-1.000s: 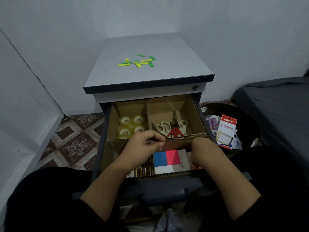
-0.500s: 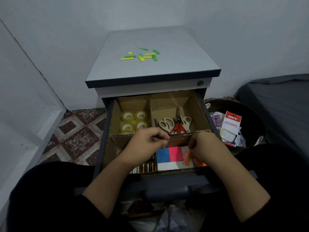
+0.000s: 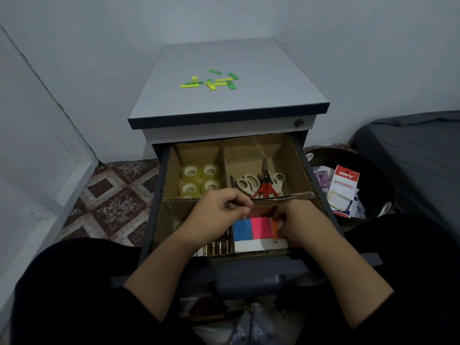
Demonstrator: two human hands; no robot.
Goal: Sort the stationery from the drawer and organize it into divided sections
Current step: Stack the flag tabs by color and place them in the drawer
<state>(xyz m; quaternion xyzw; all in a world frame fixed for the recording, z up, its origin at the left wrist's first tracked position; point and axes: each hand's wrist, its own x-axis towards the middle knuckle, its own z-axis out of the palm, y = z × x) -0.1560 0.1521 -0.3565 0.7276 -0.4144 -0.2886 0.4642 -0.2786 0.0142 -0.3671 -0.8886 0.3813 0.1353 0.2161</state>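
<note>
**Both hands in the front of the divided drawer**

The left hand [image 3: 219, 215] has its grip curled, fingertips pressed to the thumb; whether anything is pinched cannot be told. The right hand [image 3: 298, 222] pinches an orange sticky tab [image 3: 274, 229] beside the blue and pink sticky notes [image 3: 252, 229] in the front right section. Batteries [image 3: 219, 247] lie in the front left section. Behind the cardboard divider [image 3: 281, 197], tape rolls [image 3: 200, 179] fill the back left section and scissors [image 3: 261, 184] the back right, with bare room behind them. Green and yellow tabs [image 3: 211, 80] lie scattered on the cabinet top [image 3: 273, 90]. A bin [image 3: 380, 175] of packets stands right, near a dark bed [image 3: 418, 150]; patterned floor tiles [image 3: 112, 202] show left.
</note>
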